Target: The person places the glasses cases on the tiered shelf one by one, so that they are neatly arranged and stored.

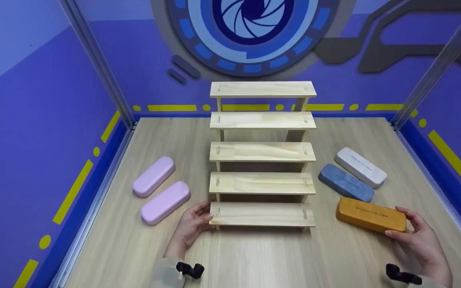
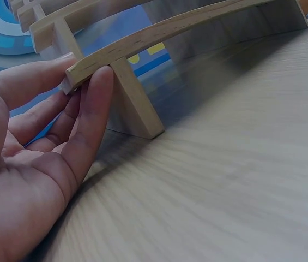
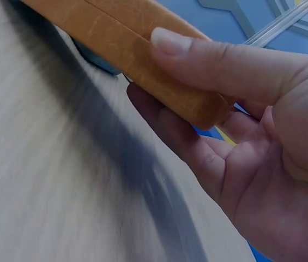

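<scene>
A wooden tiered display stand (image 1: 262, 152) with several narrow shelves stands in the middle of the table. My left hand (image 1: 192, 224) pinches the left end of its lowest shelf (image 2: 143, 38), thumb on top and fingers below in the left wrist view. On the right, my right hand (image 1: 424, 238) grips the right end of an orange glasses case (image 1: 370, 215) between thumb and fingers. In the right wrist view the orange case (image 3: 115, 49) is tilted, with a shadow below it. Beyond it lie a blue glasses case (image 1: 346, 183) and a white glasses case (image 1: 360, 167).
Two pink glasses cases (image 1: 153, 177) lie side by side on the table left of the stand. Blue-purple printed panels (image 1: 46, 160) wall the table (image 1: 262, 260) on the left, back and right. Metal posts (image 1: 102, 64) rise at the back corners.
</scene>
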Motion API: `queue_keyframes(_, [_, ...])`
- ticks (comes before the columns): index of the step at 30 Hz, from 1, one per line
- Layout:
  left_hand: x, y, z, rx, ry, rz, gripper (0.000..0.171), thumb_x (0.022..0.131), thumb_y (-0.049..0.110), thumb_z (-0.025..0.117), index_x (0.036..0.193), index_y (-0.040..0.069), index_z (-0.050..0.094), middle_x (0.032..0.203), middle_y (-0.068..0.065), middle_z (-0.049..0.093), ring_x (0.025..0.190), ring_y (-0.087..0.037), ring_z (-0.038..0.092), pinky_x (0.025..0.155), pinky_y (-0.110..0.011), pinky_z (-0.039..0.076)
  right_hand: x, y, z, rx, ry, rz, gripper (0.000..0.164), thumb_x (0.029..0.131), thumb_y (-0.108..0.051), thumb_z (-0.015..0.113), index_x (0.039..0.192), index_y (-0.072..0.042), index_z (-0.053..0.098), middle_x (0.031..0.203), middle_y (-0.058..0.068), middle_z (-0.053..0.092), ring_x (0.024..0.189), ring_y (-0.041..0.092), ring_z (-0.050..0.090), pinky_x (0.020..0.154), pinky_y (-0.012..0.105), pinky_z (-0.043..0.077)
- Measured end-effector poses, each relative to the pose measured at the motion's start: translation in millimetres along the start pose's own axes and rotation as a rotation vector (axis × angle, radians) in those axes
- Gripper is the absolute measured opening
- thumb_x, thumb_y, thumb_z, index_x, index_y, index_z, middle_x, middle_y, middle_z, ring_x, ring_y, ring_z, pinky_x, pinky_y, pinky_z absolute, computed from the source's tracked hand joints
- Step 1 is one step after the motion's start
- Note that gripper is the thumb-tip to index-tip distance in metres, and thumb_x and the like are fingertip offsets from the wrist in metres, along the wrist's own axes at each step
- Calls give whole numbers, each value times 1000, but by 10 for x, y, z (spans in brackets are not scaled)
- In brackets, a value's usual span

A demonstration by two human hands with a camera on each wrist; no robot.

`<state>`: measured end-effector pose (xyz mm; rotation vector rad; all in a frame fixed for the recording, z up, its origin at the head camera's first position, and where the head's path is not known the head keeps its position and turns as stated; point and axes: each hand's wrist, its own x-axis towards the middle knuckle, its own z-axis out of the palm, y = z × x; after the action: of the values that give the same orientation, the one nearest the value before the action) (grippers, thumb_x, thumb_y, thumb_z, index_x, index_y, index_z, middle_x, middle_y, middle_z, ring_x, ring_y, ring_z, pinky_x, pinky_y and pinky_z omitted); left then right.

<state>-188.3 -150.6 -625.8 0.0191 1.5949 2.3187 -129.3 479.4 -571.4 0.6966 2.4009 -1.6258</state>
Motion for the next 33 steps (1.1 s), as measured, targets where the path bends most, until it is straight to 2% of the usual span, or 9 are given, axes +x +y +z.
queue_keyframes(2, [-8, 2, 3, -2, -3, -1, 70, 95, -5, 61, 154, -16, 25, 127, -4, 63, 104, -13, 66, 79, -32, 64, -15, -3, 2, 25, 7, -1, 105, 73, -24, 94, 158, -40, 33, 174, 11, -7, 148, 23, 29, 81, 1, 47])
queue_keyframes(7, [-15, 8, 3, -2, 3, -6, 70, 95, -4, 62, 154, -15, 26, 125, -2, 63, 102, -12, 66, 79, -29, 63, -77, -20, 24, 131, 24, -57, 94, 79, -16, 90, 154, -41, 39, 175, -5, 3, 153, 10, 19, 85, -2, 44])
queue_keyframes(10, [-11, 18, 8, -1, 5, -11, 70, 95, -4, 62, 154, -15, 27, 124, -2, 64, 100, -12, 66, 78, -27, 62, -112, -81, 29, 244, 40, -76, 91, 79, -8, 88, 152, -39, 42, 173, -15, 11, 148, 3, 25, 84, -2, 44])
queue_keyframes(12, [-11, 24, 10, -2, 3, -11, 70, 95, -4, 62, 154, -15, 27, 123, -2, 64, 99, -12, 66, 77, -26, 62, -133, -141, 23, 324, 38, -86, 91, 79, -4, 87, 152, -37, 43, 172, -17, 13, 137, -1, 39, 81, 0, 48])
queue_keyframes(16, [-13, 30, 10, 1, 5, -7, 69, 95, -5, 62, 154, -15, 27, 122, -1, 65, 98, -11, 66, 76, -26, 62, -176, -282, 4, 488, 5, -173, 84, 82, 8, 80, 150, -31, 49, 162, -15, 33, 101, -10, 60, 80, 9, 57])
queue_keyframes(17, [-13, 29, 9, 0, 5, -8, 69, 95, -5, 62, 154, -15, 27, 122, -2, 65, 99, -12, 66, 76, -27, 63, -187, -316, 5, 527, -4, -220, 82, 83, 12, 77, 148, -29, 51, 157, -14, 39, 99, -9, 63, 81, 10, 58])
queue_keyframes(20, [-12, 27, 11, -4, 6, -13, 68, 95, -5, 62, 153, -16, 29, 124, -4, 64, 101, -13, 67, 78, -29, 63, -212, -419, 14, 639, -47, -359, 75, 83, 23, 68, 142, -22, 58, 138, -16, 51, 102, -4, 68, 82, 15, 60])
queue_keyframes(23, [-9, 25, 13, -10, 6, -14, 68, 94, -5, 62, 153, -16, 29, 126, -7, 63, 105, -15, 67, 79, -32, 64, -226, -523, 29, 710, -89, -475, 73, 83, 30, 61, 139, -16, 59, 135, -9, 56, 104, 2, 71, 83, 18, 61])
queue_keyframes(33, [-2, 10, 14, -11, 10, -9, 68, 94, -6, 62, 153, -15, 29, 126, -5, 64, 105, -15, 67, 79, -32, 64, -190, -914, 57, 788, -145, -649, 69, 82, 36, 53, 140, -3, 55, 132, 2, 62, 106, 12, 72, 83, 24, 62])
